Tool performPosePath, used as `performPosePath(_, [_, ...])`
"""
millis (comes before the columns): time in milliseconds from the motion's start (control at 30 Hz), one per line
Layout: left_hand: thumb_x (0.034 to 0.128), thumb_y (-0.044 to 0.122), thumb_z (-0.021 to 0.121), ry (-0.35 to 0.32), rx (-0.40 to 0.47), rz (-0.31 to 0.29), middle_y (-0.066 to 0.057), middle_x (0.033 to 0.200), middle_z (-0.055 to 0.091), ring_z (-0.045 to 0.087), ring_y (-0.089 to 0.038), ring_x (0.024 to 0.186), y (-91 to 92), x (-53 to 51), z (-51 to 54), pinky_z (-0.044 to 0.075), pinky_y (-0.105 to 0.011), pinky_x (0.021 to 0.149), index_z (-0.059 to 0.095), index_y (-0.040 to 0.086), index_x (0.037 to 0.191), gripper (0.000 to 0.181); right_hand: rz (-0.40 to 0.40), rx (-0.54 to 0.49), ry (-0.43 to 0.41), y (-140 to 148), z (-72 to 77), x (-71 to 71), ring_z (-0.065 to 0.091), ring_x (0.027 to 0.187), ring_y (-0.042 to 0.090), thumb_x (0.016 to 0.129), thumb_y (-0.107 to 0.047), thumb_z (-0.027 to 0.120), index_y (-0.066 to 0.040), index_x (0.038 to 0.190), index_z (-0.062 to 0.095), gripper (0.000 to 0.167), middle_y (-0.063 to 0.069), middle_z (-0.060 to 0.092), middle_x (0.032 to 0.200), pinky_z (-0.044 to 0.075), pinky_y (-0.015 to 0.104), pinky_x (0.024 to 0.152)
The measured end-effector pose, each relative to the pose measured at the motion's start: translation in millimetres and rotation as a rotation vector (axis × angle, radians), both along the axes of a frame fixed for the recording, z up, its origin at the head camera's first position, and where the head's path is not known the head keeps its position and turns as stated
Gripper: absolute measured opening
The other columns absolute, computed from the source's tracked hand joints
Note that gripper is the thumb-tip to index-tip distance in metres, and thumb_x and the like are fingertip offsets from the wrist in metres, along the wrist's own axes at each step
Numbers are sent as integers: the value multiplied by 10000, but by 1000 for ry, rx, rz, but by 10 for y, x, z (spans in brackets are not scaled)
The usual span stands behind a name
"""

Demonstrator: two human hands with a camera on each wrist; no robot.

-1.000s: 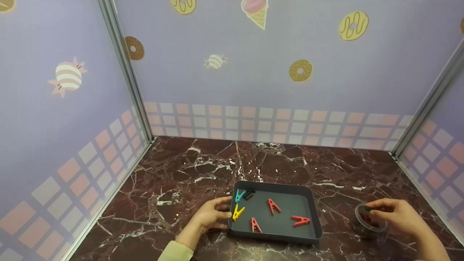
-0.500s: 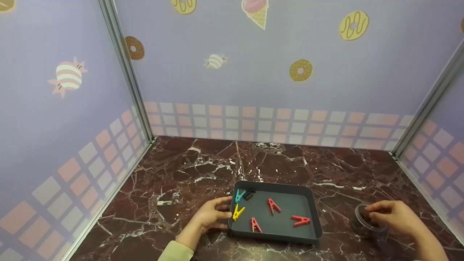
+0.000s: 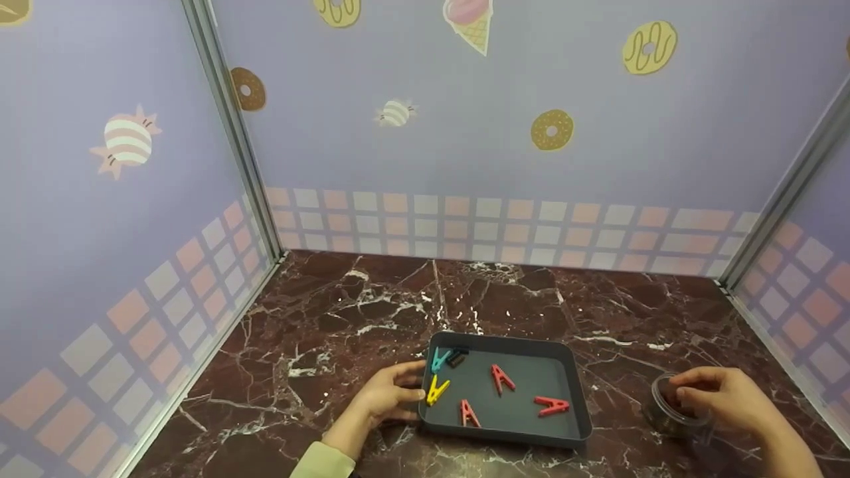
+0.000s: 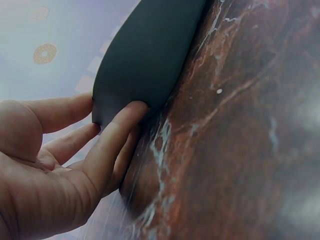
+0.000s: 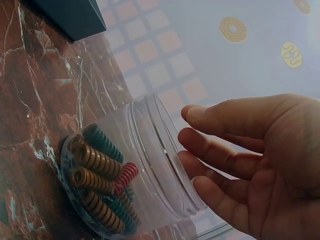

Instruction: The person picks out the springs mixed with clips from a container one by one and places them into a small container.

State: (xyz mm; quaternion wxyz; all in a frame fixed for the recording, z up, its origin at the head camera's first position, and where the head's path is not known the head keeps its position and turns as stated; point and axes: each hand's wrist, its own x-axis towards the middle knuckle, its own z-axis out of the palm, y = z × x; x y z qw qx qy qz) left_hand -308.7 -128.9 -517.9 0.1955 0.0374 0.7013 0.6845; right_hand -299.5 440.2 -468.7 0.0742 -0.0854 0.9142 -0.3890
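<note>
My left hand touches the left side of a dark grey tray; in the left wrist view its fairly straight fingers rest against the outer wall and rim. Three red clothespins, a yellow clothespin, a teal clothespin and dark springs lie inside. At the right, my right hand hovers at the mouth of a clear jar, fingers loosely bent and thumb slightly apart from them. No object shows between them. Bronze springs, green springs and a red spring lie in the jar.
The tray and jar stand on a dark red marbled tabletop, some distance apart. Purple patterned panels rise at the back and both sides, with metal posts at the corners.
One second ago a dark green spring showed between my right thumb and finger over the jar; now none is visible there. The left hand and tray have kept their places.
</note>
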Motion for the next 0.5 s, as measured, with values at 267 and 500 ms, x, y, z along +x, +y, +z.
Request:
performPosePath(267, [931, -43, 674, -3, 0, 2, -297, 1423, 551, 705, -269, 1040, 0, -6, -16, 636, -521, 794, 414, 0, 1554, 676, -12, -23, 63, -112, 75, -21, 731, 850, 99, 1003, -265, 683, 26, 1237, 707, 374, -21, 783, 1011, 612, 281, 727])
performPosePath(500, [931, -37, 680, -3, -9, 5, -299, 1424, 548, 710, -271, 1027, 7, 0, 1, 641, -504, 783, 416, 1, 1553, 676, -30, -104, 4, -281, 169, -69, 693, 739, 179, 990, -288, 701, -5, 1258, 694, 390, 83, 774, 994, 605, 364, 649])
